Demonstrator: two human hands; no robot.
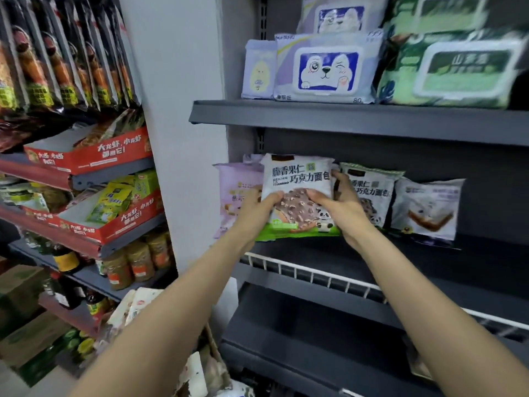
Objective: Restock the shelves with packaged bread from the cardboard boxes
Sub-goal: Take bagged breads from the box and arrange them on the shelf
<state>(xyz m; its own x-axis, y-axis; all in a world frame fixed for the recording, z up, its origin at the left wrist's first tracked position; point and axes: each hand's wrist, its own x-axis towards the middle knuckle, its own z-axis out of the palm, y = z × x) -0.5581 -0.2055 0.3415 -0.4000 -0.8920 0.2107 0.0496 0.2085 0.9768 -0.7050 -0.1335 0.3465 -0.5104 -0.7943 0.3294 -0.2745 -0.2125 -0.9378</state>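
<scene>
A white and green pack of chocolate nut bread [299,181] stands upright at the front of the dark middle shelf [429,270]. My left hand [257,209] grips its lower left edge and my right hand [340,207] grips its right side. Behind it to the left stands a pale purple bread pack [237,184]. To the right stand a second chocolate nut pack [372,190] and a white toast pack [426,209]. More bread packs [137,306] fill a cardboard box at the bottom centre, partly hidden by my left forearm.
A white wire rail [309,272] runs along the middle shelf's front edge. Wet-wipe packs [326,67] fill the shelf above. The dark shelf below [300,339] is bare. Left racks hold snack bags, red display boxes [94,156] and jars. Cardboard cartons [25,325] stand at bottom left.
</scene>
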